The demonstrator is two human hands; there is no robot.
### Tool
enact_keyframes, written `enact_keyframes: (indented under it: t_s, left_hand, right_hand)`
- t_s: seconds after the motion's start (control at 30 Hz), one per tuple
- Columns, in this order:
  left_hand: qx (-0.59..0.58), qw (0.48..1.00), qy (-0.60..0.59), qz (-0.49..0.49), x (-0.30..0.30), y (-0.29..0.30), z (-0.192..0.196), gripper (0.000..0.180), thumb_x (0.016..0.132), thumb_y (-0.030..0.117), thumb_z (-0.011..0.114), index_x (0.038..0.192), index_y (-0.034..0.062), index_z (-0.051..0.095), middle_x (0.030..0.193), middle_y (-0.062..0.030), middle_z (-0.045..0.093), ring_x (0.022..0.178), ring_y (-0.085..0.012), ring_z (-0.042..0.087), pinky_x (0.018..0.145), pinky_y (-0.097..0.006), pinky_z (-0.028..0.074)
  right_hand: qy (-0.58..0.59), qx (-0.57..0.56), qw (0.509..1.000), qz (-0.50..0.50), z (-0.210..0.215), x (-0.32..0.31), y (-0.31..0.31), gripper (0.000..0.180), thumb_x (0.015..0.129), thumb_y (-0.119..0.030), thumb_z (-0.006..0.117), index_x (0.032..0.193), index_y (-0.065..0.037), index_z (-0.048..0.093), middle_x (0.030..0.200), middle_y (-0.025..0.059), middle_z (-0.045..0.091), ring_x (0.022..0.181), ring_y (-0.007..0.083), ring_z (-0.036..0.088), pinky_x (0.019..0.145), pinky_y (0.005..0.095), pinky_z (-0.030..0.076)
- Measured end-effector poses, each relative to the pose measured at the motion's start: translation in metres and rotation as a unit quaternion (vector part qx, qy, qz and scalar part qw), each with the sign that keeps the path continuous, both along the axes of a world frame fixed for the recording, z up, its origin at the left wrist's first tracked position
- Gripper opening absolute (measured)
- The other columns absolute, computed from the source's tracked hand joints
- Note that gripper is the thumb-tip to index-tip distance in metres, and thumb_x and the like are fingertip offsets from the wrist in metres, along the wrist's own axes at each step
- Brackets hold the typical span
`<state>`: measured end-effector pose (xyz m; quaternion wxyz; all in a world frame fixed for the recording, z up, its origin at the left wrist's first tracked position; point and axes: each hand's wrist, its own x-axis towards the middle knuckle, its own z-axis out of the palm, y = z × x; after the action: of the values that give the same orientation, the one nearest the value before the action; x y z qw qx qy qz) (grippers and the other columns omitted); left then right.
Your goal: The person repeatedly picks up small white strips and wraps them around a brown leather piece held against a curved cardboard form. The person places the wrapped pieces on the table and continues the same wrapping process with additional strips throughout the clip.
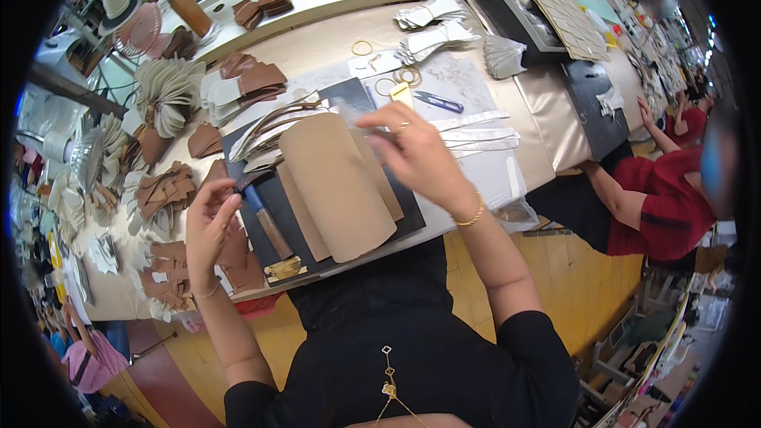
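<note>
A curved brown form (pixel 337 190), like a half-round block or bent board, lies on a black board (pixel 408 226) in front of me. Over its upper right edge hovers my right hand (pixel 416 154), index finger stretched out and fingertips slightly blurred; I see nothing in it. My left hand (pixel 210 222), loosely bent with thumb and fingers apart, is beside the board's left edge and appears to hold nothing. Nearest to it lies a tool with a wooden handle (pixel 273 231) and blue section. White and brown cut pieces (pixel 273 133) lie at the form's far left.
Stacks of brown leather-like pieces (pixel 165 190) and fanned pale pieces (pixel 168 93) cover the table's left. Thread snips (pixel 438 102), rubber bands (pixel 407 76) and white strips (pixel 479 136) lie beyond my right hand. A black tray (pixel 507 20) stands far right; a person in red (pixel 662 202) is at the right.
</note>
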<state>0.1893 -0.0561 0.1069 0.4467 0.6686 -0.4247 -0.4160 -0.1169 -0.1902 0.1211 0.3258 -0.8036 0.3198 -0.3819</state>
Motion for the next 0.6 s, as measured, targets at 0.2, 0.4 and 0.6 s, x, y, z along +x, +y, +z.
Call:
enact_keyframes:
  t_s: [0.2,0.4,0.6]
  left_hand:
    - [0.013,0.995,-0.02,0.101,0.034,0.033,-0.004,0.028,0.091,0.017,0.062,0.115,0.003,0.058,0.085,-0.0037,0.06,0.062,-0.0054,0.054,0.048,-0.017,0.042]
    - [-0.03,0.978,-0.042,0.203,0.065,0.069,-0.001,0.028,0.092,0.02,0.062,0.113,0.0015,0.059,0.085,-0.005,0.06,0.063,-0.0069,0.054,0.051,-0.019,0.043]
    - [-0.03,0.961,-0.023,0.275,0.077,0.087,-0.001,0.028,0.093,0.021,0.062,0.113,0.0027,0.059,0.089,-0.0039,0.06,0.068,-0.0058,0.053,0.053,-0.019,0.042]
  right_hand:
    - [0.013,-0.134,0.991,0.027,0.008,0.056,0.025,0.031,0.078,-0.001,0.062,0.108,-0.008,0.064,0.093,0.0086,0.058,0.073,0.0231,0.062,0.065,0.0323,0.052]
    - [0.062,-0.199,0.976,0.066,-0.007,0.079,0.027,0.024,0.079,-0.005,0.06,0.102,-0.01,0.064,0.088,0.0053,0.06,0.072,0.0234,0.063,0.059,0.0328,0.05]
    - [0.044,-0.2,0.978,0.049,-0.009,0.079,0.026,0.022,0.08,-0.003,0.063,0.101,-0.01,0.064,0.082,0.006,0.061,0.068,0.0243,0.062,0.056,0.0334,0.05]
